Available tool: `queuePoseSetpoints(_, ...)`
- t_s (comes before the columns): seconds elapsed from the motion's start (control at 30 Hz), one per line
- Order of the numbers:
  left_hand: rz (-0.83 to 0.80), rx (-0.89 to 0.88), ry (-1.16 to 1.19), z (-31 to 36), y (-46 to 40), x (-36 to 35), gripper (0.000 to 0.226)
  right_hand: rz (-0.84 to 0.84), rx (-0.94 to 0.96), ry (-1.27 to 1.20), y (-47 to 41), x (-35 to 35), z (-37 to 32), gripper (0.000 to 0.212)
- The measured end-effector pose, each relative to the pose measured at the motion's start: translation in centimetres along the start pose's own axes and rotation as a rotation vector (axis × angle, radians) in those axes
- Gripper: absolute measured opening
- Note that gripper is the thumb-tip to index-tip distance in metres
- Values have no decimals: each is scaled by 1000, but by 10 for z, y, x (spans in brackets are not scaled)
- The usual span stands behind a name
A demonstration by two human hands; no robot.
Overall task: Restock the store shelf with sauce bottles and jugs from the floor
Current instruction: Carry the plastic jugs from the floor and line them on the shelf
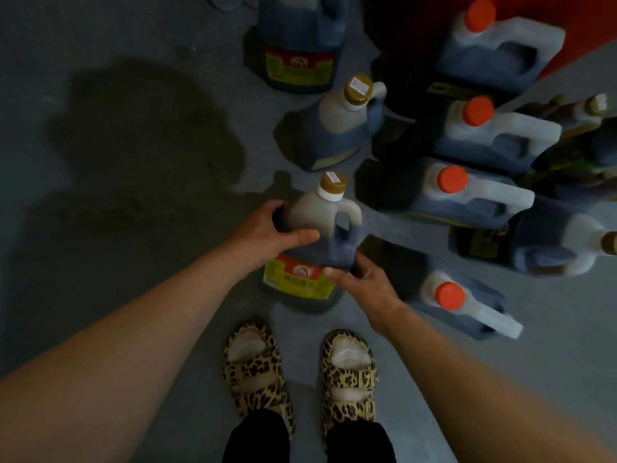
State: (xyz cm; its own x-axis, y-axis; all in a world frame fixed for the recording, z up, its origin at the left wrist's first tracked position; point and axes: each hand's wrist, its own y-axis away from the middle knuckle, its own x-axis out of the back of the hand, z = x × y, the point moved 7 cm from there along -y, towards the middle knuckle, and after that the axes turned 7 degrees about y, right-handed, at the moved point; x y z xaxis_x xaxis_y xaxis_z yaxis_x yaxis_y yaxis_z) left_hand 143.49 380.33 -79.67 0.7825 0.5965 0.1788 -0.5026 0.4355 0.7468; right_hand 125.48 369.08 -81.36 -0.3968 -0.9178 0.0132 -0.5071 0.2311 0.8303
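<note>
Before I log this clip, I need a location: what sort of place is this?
Probably a shop's stockroom or aisle floor: many identical labelled sauce jugs stand grouped on bare grey concrete beside a red fixture.

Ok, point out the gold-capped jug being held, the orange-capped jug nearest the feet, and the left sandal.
Held jug [332, 186]: head view, on its gold cap.
Nearest orange-capped jug [449, 295]: head view, on its orange cap.
Left sandal [255, 372]: head view, on its leopard-print strap.

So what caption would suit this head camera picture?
Both hands, left hand and right hand, grip a gold-capped sauce jug among orange-capped jugs.
</note>
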Motion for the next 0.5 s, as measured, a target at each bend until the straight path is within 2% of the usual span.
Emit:
queuePoseSetpoints(0.1,5,87,50,-9,32,9,93,-10,-71,-6,28,-15,0,43)
queuePoseSetpoints(0.17,40,138,90,-9,58,19,84,-31,-108,-20,47,-24,-7,32)
queuePoseSetpoints(0.33,194,221,286,6,129,55,72,-66,-130,3,96,-51,-54,60)
queuePoseSetpoints(0.4,263,247,398,16,159,72,68,-96,-125,12,118,-63,-81,49)
queuePoseSetpoints(0.5,341,252,533,36,205,99,92,-125,-103,60,152,-83,-123,28)
